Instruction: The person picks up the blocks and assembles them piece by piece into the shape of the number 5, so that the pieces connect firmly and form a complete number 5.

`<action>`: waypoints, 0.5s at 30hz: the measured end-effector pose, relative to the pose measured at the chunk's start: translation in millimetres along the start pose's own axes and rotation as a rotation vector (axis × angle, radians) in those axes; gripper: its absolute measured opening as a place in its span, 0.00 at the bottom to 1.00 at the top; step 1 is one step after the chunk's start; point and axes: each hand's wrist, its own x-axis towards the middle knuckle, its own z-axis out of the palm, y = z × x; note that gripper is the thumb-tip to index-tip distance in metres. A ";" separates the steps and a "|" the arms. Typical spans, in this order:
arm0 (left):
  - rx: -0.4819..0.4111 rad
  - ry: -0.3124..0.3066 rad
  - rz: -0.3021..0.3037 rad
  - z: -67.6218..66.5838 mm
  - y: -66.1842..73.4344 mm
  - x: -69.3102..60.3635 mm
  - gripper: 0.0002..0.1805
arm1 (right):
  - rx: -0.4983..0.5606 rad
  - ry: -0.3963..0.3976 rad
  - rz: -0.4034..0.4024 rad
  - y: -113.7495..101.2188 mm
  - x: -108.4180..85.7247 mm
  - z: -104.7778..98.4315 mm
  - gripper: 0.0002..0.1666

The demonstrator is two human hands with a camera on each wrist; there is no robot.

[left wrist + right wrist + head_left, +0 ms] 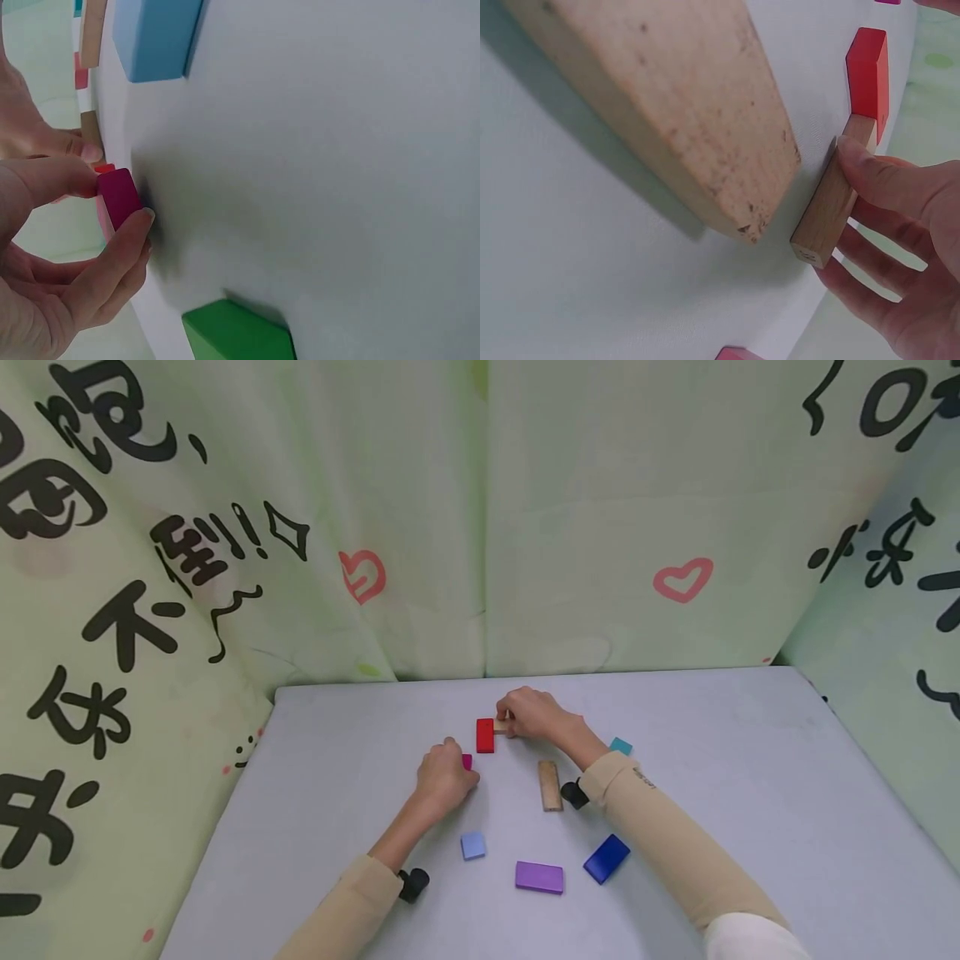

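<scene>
Building looks early: right hand [536, 714] pinches wooden block [826, 210] against red block [485, 736], left hand [444, 777] pinches magenta block [118, 192]; purple block [539, 877] sits apart.

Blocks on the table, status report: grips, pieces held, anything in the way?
Left grip pinching magenta block. Right grip holding narrow wooden block, end against red block. Second wooden block lies apart, apparently not in the way.

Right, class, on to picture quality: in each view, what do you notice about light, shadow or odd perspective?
Head: soft, fairly even light, no obvious glare on the table; left wrist: dimmer, turned sideways, with a diffuse shadow beside the magenta block; right wrist: also tilted, a wooden block looming large, soft-edged shadow along its lower left side.
</scene>
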 end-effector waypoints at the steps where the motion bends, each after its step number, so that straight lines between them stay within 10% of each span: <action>1: -0.006 -0.003 0.001 0.5 1.6 -0.5 0.21 | -0.002 0.001 0.000 0.0 0.1 0.1 0.09; 15: -0.056 -0.010 0.038 10.3 15.3 0.9 0.20 | 0.010 0.000 0.005 1.0 -0.5 0.4 0.11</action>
